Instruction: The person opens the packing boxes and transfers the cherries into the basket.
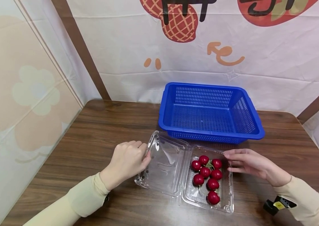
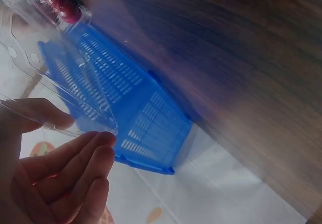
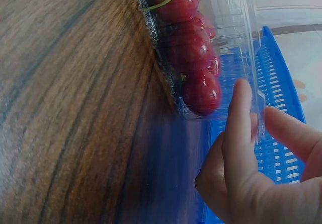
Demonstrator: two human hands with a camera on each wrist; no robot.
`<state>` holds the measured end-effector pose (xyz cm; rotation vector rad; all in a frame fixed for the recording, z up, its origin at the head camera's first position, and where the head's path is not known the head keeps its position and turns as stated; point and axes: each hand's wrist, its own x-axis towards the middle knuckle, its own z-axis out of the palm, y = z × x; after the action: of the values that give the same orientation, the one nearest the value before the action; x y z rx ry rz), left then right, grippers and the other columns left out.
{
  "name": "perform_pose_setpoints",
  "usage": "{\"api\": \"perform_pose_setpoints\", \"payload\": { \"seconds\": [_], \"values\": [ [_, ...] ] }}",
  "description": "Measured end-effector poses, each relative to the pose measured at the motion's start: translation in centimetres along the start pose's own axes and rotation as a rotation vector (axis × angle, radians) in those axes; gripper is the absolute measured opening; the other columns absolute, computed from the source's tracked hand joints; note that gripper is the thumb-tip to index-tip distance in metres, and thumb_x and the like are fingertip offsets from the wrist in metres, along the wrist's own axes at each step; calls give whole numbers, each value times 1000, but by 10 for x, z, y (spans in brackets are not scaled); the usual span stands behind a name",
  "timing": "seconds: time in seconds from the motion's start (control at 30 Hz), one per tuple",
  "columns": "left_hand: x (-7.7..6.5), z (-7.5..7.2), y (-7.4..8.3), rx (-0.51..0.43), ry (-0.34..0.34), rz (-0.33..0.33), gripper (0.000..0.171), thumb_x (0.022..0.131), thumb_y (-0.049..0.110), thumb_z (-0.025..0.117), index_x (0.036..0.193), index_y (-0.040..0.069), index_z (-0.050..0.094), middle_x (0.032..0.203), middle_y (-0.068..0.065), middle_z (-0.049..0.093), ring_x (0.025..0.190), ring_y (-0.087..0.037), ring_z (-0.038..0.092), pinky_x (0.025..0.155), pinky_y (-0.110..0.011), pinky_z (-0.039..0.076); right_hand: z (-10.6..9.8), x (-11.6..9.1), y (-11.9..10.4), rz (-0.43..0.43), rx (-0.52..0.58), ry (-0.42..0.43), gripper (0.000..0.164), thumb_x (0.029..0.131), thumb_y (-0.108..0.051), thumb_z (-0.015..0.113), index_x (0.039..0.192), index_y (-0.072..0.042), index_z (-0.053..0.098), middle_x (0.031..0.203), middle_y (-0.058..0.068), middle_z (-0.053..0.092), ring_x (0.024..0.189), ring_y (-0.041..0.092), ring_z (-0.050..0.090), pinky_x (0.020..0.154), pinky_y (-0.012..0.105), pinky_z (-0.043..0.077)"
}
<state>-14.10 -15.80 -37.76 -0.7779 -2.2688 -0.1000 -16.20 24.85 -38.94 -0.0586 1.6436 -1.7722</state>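
My left fingers (image 1: 146,160) pinch the lid (image 1: 163,166) edge; my right fingers (image 1: 236,156) pinch the box (image 1: 226,190) rim, cherries (image 1: 204,172) just inside.

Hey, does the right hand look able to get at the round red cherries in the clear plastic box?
Probably yes: the clear plastic lid is open, leaving the round red cherries uncovered, though the right hand would first need to release the rim of the box.

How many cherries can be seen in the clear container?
8 cherries, all in the right half of the clear container: three nearest the blue basket, three midway, two at the near end. Others may be hidden beneath.
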Motion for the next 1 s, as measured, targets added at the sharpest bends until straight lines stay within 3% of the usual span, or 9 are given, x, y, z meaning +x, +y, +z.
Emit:
{"api": "perform_pose_setpoints", "payload": {
  "seconds": [0.47,0.8,1.0],
  "values": [
    [-2,13,-6,22,-52,-38,31,70,20,59,51,15,35,46,3,36,38,-19,40,29,-30,30,-3,5,-2,-78,176,-41,19,90,3,48,109,4,53,98,5,66,100,21,61,90,30,50],
    [-2,21,-8,24,-89,-59,31,72,21,59,51,15,37,47,2,39,38,-20,40,28,-32,31,-4,10,-1,-95,229,26,22,89,4,50,111,6,46,98,5,64,98,20,62,89,29,51],
    [-2,25,-7,19,-128,-73,30,72,22,60,51,15,40,47,1,45,39,-21,45,28,-36,34,-6,13,-1,-88,288,58,15,88,5,51,102,1,54,102,7,61,98,20,62,88,29,52]
  ]
}}
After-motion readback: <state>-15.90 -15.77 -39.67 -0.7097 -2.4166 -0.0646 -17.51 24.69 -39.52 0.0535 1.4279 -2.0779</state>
